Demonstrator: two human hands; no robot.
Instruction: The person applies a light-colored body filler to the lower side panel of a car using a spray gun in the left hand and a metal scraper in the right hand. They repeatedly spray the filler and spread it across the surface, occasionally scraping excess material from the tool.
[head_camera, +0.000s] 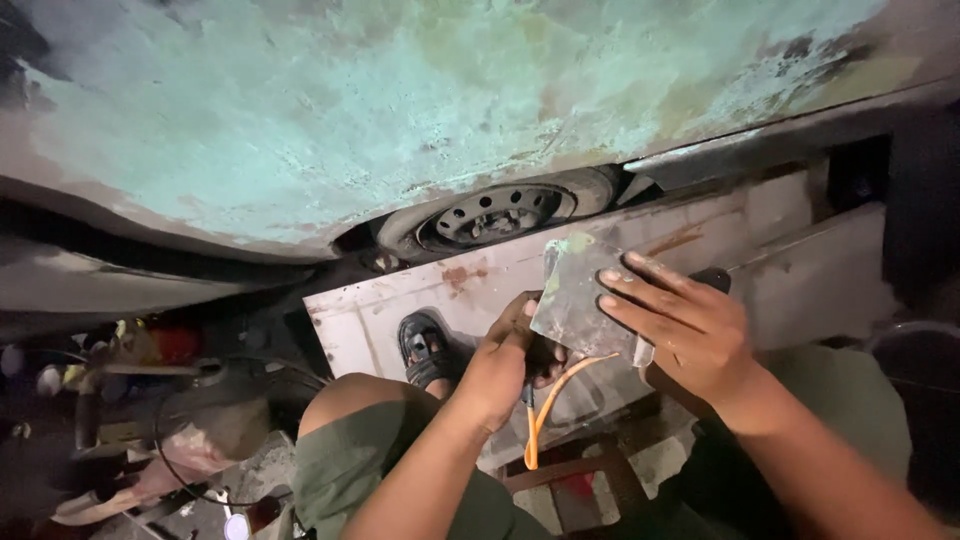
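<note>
Seen from the head camera, looking down over the person's lap: no bowl, box or other vessel with contents can be made out. The dark clutter (120, 400) at lower left is too dim to sort into separate things.

The left hand (505, 360) comes up from the lower middle, forearm rising steeply, knuckles toward the camera. Its fingers are curled into a tight fist-like grip around a dark tool handle (528, 392), from which an orange cord (560, 390) loops downward toward the knees. What sort of tool it is cannot be told, as the hand and the plate hide the head.

The right hand (690, 325) reaches in from the lower right, wrist bent, palm down. Its fingers (640, 290) are spread flat, an open grip pressed on the face of a small flat metal plate (575, 290), grey with a greenish smear at its top corner. The plate sits between the two hands, tilted, just above the left fist and in front of a long pale, rust-spotted panel (780, 240) that runs across the middle.

Above, the patchy green and brown car body (400, 110) fills the frame, with a wheel (500, 215) showing beneath its edge. A sandalled foot (425, 345) rests beside the panel, next to a knee in olive-green trousers (350, 450).
</note>
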